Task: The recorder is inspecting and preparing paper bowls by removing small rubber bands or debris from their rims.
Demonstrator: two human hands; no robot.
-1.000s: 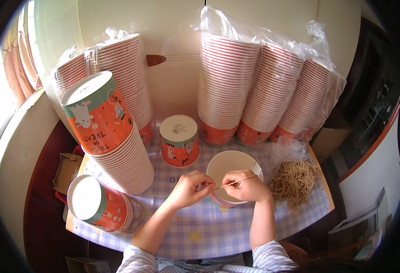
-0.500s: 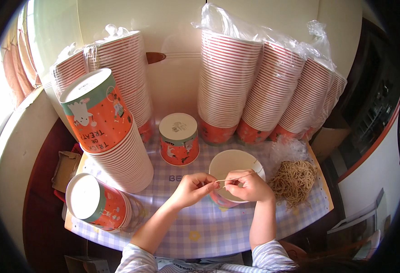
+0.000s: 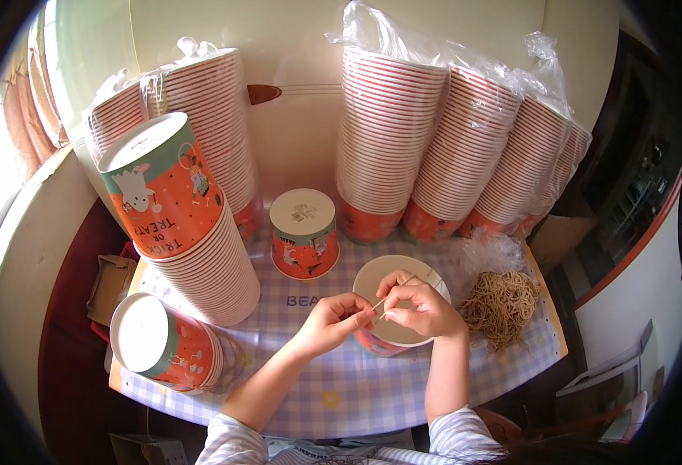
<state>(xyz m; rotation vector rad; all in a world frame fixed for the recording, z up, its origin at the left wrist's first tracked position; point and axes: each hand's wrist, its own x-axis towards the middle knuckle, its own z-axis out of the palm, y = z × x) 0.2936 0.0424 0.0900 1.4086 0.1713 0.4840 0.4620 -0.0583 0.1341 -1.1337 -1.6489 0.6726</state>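
Observation:
Above an upright paper bucket (image 3: 369, 273) with a white inside, both hands meet over its opening. My left hand (image 3: 331, 324) pinches the end of a thin tan cord (image 3: 379, 305) between thumb and fingertips. On the same cord, close to the left fingertips, my right hand (image 3: 424, 308) has its bent fingers closed. The fingers and cord hide part of the bucket's opening. Just right of the bucket lies a tangled heap of tan cords (image 3: 502, 310).
An upside-down orange bucket (image 3: 306, 252) stands behind the hands. Nested bucket stacks (image 3: 209, 271) fill the left side, with a shorter stack (image 3: 189, 356) in front. Several plastic-wrapped stacks (image 3: 391, 132) line the back. Crumpled clear plastic (image 3: 490, 254) lies behind the cords.
My right hand's fingers have lifted and curled over, and the cord now slants more steeply up from the left fingertips. My left hand has stayed nearly in place.

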